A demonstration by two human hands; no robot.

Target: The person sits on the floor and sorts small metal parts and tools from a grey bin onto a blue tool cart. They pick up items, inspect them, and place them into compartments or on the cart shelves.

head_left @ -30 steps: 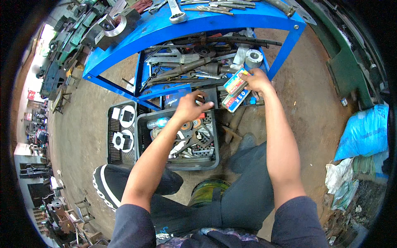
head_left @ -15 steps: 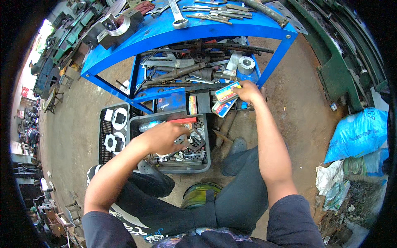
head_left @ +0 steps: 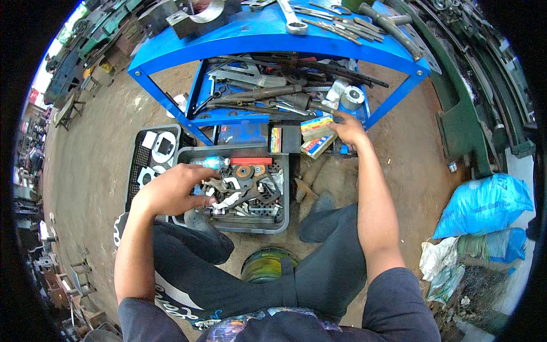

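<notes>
My right hand [head_left: 350,130] holds a small yellow, white and blue cardboard box [head_left: 317,126] by its right end, thumb against its edge. Directly beneath lies a second small box [head_left: 318,146] of similar colours, set at an angle. On the left, my left hand [head_left: 176,190] hovers above a black plastic crate [head_left: 250,229], fingers curved and thumb apart, with nothing seen in its grip. Inside the crate are a clear plastic bottle [head_left: 213,163], a red bar [head_left: 251,161], orange-brown discs [head_left: 245,171] and several loose metal parts [head_left: 268,188].
A blue metal table [head_left: 250,40] stands ahead, with a combination wrench [head_left: 292,18] on top and metal shafts [head_left: 256,94] on its lower shelf. Left of the crate sits a black basket [head_left: 137,165] with white plates. At right lies a blue sack [head_left: 484,205].
My left hand has drawn back leftward from the middle of the crate, uncovering the discs and metal parts. The box in my right hand has tilted, showing more of its side.
</notes>
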